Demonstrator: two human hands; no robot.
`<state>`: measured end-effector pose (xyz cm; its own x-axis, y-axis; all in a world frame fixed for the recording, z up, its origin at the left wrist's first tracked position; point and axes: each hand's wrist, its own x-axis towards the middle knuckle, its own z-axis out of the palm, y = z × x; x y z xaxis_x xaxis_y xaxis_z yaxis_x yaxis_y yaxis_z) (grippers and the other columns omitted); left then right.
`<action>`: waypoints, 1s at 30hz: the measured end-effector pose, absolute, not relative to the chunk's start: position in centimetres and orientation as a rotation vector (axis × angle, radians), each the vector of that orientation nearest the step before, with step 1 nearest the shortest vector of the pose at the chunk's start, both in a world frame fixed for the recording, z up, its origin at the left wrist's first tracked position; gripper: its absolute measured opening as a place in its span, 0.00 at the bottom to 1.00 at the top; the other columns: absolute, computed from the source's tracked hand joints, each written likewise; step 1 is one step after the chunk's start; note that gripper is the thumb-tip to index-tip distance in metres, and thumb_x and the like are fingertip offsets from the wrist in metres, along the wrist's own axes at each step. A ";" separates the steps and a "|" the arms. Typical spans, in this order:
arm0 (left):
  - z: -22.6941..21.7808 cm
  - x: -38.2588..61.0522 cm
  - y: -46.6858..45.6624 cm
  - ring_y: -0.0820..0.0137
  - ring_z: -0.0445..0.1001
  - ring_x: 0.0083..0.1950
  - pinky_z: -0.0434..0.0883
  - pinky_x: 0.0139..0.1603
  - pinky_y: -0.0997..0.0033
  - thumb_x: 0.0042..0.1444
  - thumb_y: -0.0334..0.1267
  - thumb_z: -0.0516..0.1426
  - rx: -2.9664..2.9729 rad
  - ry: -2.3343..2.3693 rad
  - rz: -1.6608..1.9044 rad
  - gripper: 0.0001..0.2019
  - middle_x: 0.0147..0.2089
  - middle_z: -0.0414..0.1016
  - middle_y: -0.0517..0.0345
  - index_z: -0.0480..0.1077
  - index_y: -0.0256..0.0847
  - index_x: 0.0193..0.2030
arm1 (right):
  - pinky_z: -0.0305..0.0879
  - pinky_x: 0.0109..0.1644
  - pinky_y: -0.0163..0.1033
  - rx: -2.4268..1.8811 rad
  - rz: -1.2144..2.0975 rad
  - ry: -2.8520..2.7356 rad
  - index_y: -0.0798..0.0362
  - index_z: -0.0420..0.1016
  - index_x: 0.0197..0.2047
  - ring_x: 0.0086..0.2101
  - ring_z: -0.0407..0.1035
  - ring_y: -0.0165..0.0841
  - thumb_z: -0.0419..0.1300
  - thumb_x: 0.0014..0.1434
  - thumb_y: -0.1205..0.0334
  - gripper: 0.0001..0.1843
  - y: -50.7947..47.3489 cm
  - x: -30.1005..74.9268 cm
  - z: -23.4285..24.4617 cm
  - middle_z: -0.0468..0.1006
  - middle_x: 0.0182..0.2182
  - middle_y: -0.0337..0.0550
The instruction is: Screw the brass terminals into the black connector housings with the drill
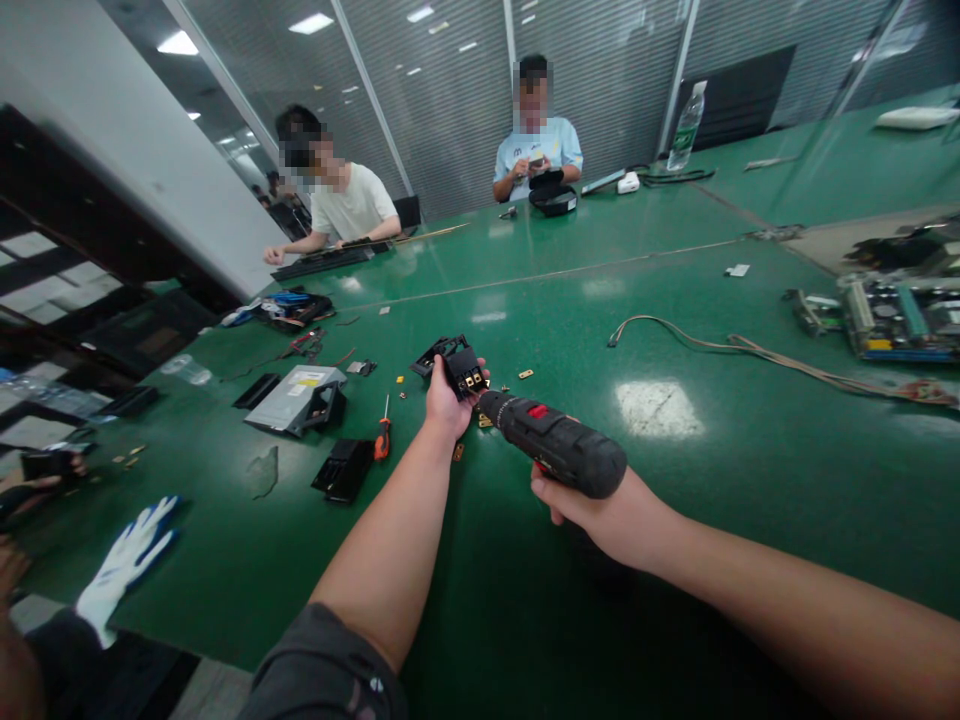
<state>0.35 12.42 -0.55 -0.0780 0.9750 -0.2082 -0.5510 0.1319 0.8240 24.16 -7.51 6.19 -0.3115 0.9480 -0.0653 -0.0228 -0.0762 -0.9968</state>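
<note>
Left hand (448,403) raised, fingers closed around a black plastic housing (463,372) with brass contacts. Right hand (592,515) grips a black cordless drill (555,443), long axis slanting, nose pointing left, just beside the housing. Both are held above a green surface (750,520); an orange-handled screwdriver (383,435) lies nearby. A seated person (352,205) and another (538,150) sit across it, before a glass partition (450,90).

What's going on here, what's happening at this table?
A person holds a black plastic part in their left hand and a black cordless drill in their right hand, its tip close to the part. On the green workbench lie an orange-handled screwdriver, small brass pieces and a circuit board. Two other people sit farther along the bench.
</note>
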 end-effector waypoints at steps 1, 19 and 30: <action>-0.6 0.3 12.4 0.60 0.90 0.40 0.81 0.33 0.65 0.84 0.66 0.50 0.588 0.947 1.390 0.34 0.50 0.91 0.43 0.83 0.38 0.65 | 0.80 0.35 0.45 -1.073 1.508 -1.370 0.45 0.72 0.52 0.26 0.77 0.37 0.73 0.60 0.56 0.21 -7.5 24.2 6.1 0.80 0.33 0.34; -0.6 0.3 12.4 0.60 0.90 0.40 0.81 0.34 0.66 0.83 0.67 0.51 0.583 0.952 1.394 0.34 0.50 0.92 0.43 0.83 0.38 0.66 | 0.80 0.34 0.44 -1.042 1.488 -1.382 0.44 0.75 0.54 0.26 0.77 0.37 0.74 0.61 0.58 0.20 -7.6 24.2 6.0 0.81 0.32 0.34; -0.4 0.4 12.3 0.59 0.90 0.41 0.81 0.34 0.66 0.86 0.64 0.48 0.582 0.953 1.389 0.34 0.51 0.92 0.41 0.84 0.37 0.65 | 0.81 0.36 0.45 -1.060 1.503 -1.407 0.45 0.72 0.50 0.27 0.77 0.37 0.72 0.62 0.57 0.17 -7.5 24.3 6.1 0.81 0.33 0.35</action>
<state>0.36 12.33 -0.42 -0.0809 0.9732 -0.2153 -0.5507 0.1364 0.8235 24.33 -7.55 6.08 -0.3264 0.9438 -0.0521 -0.0102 -0.0586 -0.9982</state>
